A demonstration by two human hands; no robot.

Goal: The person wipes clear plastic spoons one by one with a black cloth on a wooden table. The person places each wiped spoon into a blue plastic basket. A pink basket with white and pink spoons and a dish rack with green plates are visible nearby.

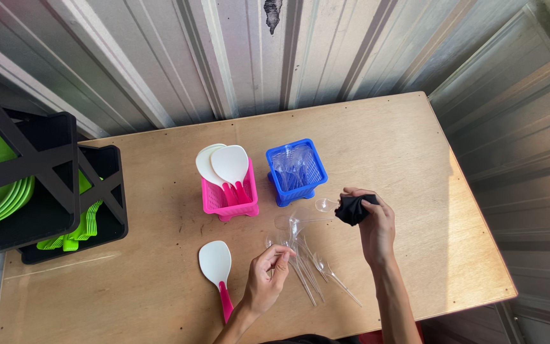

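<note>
My right hand (374, 224) grips a crumpled black cloth (353, 208) and rubs it on the bowl of a clear plastic spoon (323, 205). My left hand (267, 278) pinches the thin handle end of a clear spoon above a loose pile of clear plastic spoons (310, 264) on the wooden table (160, 274). A white rice paddle with a pink handle (216, 267) lies just left of my left hand. Behind stand a pink basket (229, 197) holding white paddles and a blue basket (295, 172) holding clear spoons.
A black rack (46, 191) with green plates and green utensils stands at the left end of the table. Corrugated metal wall runs behind and along the right side. The table's right edge drops off near the wall.
</note>
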